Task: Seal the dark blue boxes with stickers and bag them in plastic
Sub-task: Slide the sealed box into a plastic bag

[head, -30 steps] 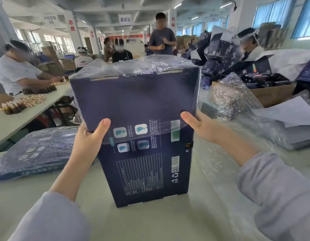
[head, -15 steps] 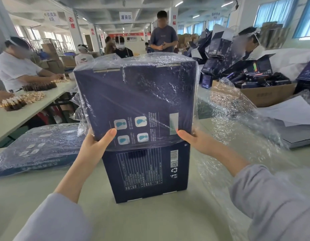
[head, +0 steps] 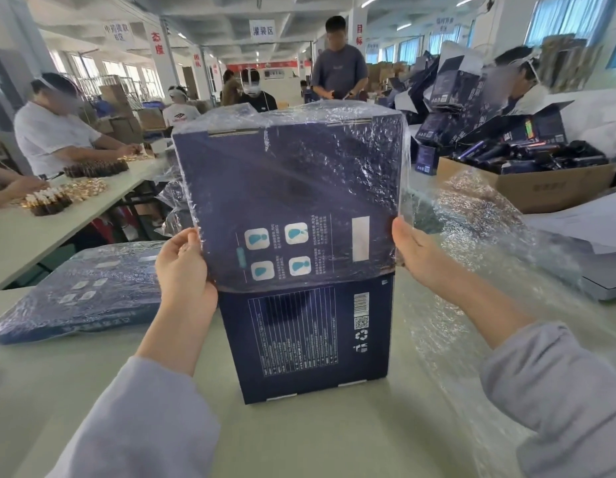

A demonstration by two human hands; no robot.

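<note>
A dark blue box [head: 310, 339] stands upright on the pale table in front of me. A clear plastic bag [head: 293, 188] covers its top and reaches a bit past halfway down its front. My left hand [head: 182, 267] pinches the bag's lower edge at the box's left side. My right hand [head: 417, 253] grips the bag's edge at the box's right side. The box's bottom part with barcode and table print is bare.
A bagged dark blue box [head: 82, 291] lies flat at the left. Loose plastic bags [head: 472, 270] spread at the right, beside a grey flat item [head: 606, 288]. A cardboard carton [head: 527, 188] of dark boxes stands back right. People work at a table [head: 41, 229] to the left.
Both hands have slid downward along the box sides, pulling the plastic bag lower over the box. The bag's edge now sits lower on the front face.
</note>
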